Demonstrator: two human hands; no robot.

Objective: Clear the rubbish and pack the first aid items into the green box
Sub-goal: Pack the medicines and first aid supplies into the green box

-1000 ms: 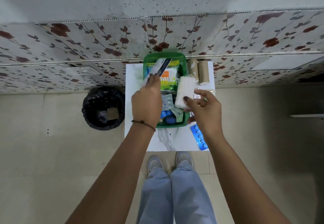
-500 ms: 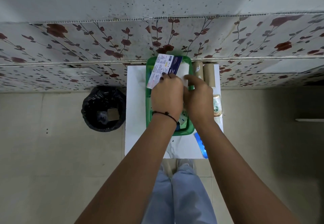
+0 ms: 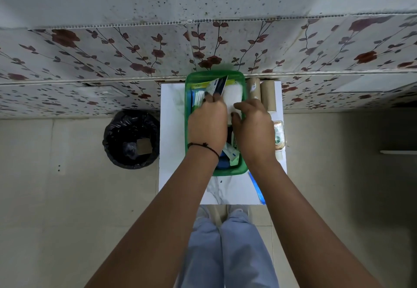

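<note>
Two hands work inside the green box [image 3: 243,170] on the small white table [image 3: 172,129]: the left hand [image 3: 208,125] pinches a flat packet [image 3: 218,85] aside, the right hand [image 3: 253,126] presses a white gauze roll [image 3: 232,94] down; seating it flush should leave room.

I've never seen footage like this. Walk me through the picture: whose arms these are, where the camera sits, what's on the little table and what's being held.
The camera sits on a person's head and looks down, so the two bare arms are the wearer's own, with their legs and shoes below. There is only this one view. A small white table stands against a flowered wall. On it is a green box part-filled with first aid packets. The left hand holds a flat card or packet upright in the box. The right hand presses a white bandage roll in beside it. Still outside the box: two brown cardboard tubes, a small bottle and a blue blister strip. A black-lined bin stands on the floor, left.
</note>
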